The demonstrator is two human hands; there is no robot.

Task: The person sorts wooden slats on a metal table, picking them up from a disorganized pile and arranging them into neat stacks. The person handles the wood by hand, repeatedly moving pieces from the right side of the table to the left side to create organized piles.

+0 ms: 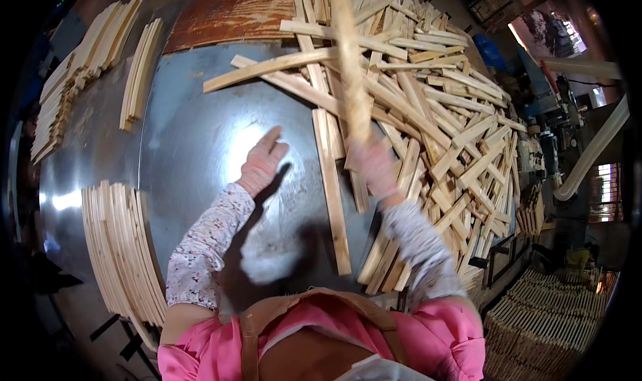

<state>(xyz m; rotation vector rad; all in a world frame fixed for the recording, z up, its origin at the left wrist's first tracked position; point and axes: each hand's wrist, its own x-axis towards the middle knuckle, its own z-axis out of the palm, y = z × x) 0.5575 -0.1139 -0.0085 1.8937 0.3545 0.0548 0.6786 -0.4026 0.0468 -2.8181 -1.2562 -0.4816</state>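
Note:
My right hand (374,167) grips the near end of a long wooden strip (351,67). Both the strip and that hand are smeared by motion, and the strip points away from me across the pile. Above the bare metal tabletop (194,137), my left hand (264,162) is held with fingers stretched out and nothing in them. Its shadow falls just to its right. Between the hands, one wooden strip (330,194) lies lengthwise on the metal. A big tangled heap of wooden strips (448,113) spreads over the table's right side.
Neatly stacked strips (120,247) lie at the near left, with another stack (90,53) and a small bundle (141,77) farther back. A worn reddish-brown board (231,13) covers the far part of the table. Machinery and pipes (595,147) stand at the right, above slatted stacks (542,321).

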